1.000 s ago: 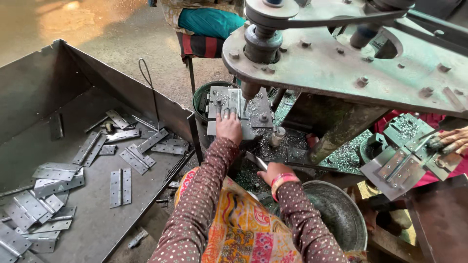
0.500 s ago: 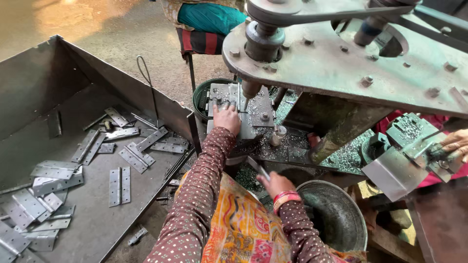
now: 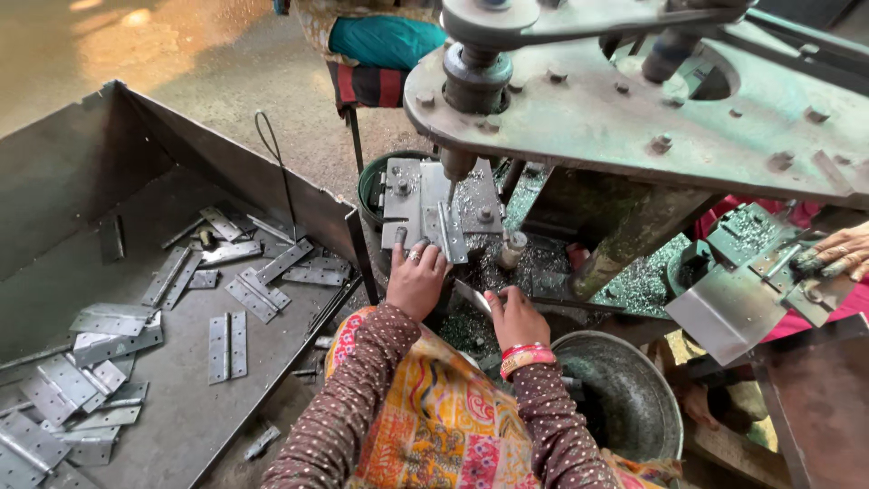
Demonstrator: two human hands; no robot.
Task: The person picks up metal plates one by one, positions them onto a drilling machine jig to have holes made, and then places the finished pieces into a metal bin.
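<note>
My left hand lies against the front edge of the grey jig plate under the drill spindle, with its fingers curled on the plate. A silver hinge lies lengthwise on the jig just right of those fingers. My right hand is lower and to the right. It pinches a flat metal hinge leaf that points toward my left hand. Both sleeves are brown with dots.
A big grey metal tray on the left holds several loose hinges. A steel bowl sits at lower right, a green bucket behind the jig. Another person's hand works a second jig at the right. Metal shavings cover the press bed.
My left hand has drawn back from the middle of the jig plate to its front edge. My right hand has risen slightly with the hinge leaf.
</note>
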